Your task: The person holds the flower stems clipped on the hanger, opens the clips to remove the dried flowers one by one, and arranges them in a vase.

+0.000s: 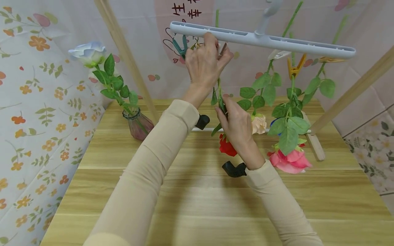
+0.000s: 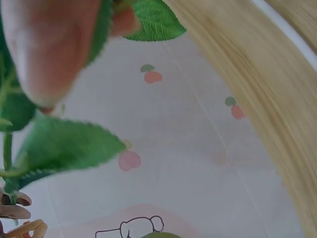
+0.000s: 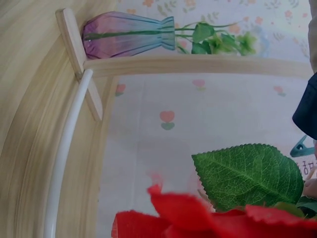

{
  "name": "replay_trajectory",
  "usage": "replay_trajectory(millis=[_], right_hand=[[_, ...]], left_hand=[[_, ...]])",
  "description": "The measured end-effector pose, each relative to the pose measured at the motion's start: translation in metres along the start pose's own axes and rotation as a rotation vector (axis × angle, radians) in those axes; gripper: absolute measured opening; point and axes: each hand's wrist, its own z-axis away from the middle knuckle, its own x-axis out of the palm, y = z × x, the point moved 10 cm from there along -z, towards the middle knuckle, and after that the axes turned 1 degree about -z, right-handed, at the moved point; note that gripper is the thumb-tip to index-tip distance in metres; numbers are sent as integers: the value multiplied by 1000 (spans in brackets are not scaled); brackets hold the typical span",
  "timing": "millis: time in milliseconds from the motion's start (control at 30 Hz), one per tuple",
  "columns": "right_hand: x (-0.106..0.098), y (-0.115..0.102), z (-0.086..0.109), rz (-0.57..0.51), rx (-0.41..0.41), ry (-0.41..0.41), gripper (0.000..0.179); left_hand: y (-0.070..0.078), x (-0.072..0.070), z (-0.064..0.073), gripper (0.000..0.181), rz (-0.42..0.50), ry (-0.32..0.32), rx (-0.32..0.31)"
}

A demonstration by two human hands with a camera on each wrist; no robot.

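My left hand (image 1: 204,63) is raised under the pale blue hanger bar (image 1: 258,38), its fingers curled on a brown clothespin (image 1: 222,50) partly hidden behind them. A green stem runs down from there to a red rose (image 1: 227,146) hanging head down. Lower on that stem, my right hand (image 1: 237,124) pinches it among the leaves. In the left wrist view a blurred thumb (image 2: 49,54) lies against leaves, and the stem meets the brown clothespin (image 2: 15,210). Red petals (image 3: 198,220) and a leaf (image 3: 250,176) fill the lower right wrist view.
A teal clothespin (image 1: 181,48) hangs left of my left hand. To the right, a yellow clothespin (image 1: 295,68) and others hold upside-down flowers, including a pink rose (image 1: 290,160) and a cream one (image 1: 259,124). A glass vase (image 1: 138,126) with a pale blue rose stands beyond the wooden post (image 1: 129,61).
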Motion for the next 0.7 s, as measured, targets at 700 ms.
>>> replay_trajectory(millis=[700], right_hand=[[-3,8,-1,14,75,-56,24]], left_hand=[[6,0,-4,27,-49,-66,64]])
